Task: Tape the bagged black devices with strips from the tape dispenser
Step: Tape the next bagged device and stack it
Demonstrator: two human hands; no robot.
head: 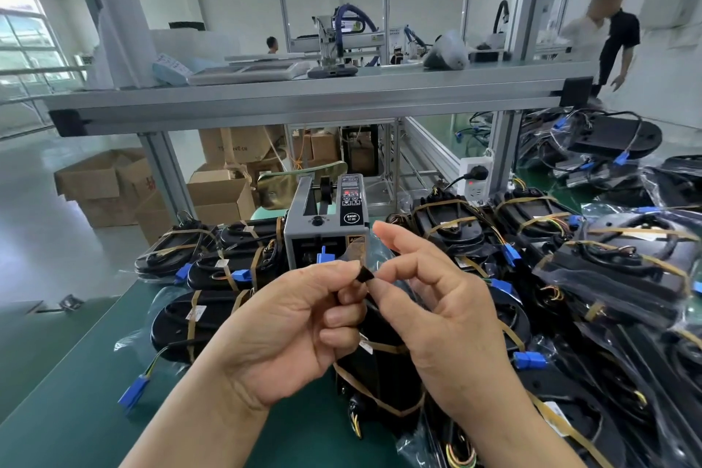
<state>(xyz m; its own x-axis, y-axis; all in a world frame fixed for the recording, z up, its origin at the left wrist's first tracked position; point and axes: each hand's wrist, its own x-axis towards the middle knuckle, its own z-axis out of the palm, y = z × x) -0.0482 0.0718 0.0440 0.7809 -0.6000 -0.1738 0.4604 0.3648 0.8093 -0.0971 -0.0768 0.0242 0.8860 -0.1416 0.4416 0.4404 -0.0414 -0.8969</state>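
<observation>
Pinching 1 short tape strip [365, 274] btwn us: our left hand [288, 331] curls onto 1 end, right hand [437, 315] nips the other, forefinger raised. Tape dispenser [326, 228] stands just behind; a bagged black device [380, 372] lies under our hands on the green mat [76, 410].

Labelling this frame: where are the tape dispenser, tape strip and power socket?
tape dispenser [304, 236], head view, grey front face.
tape strip [365, 274], head view, dark pinched end.
power socket [484, 188], head view, white casing.

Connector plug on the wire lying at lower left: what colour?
Blue: the rectangular plastic connector plug shows best in the head view.
</observation>
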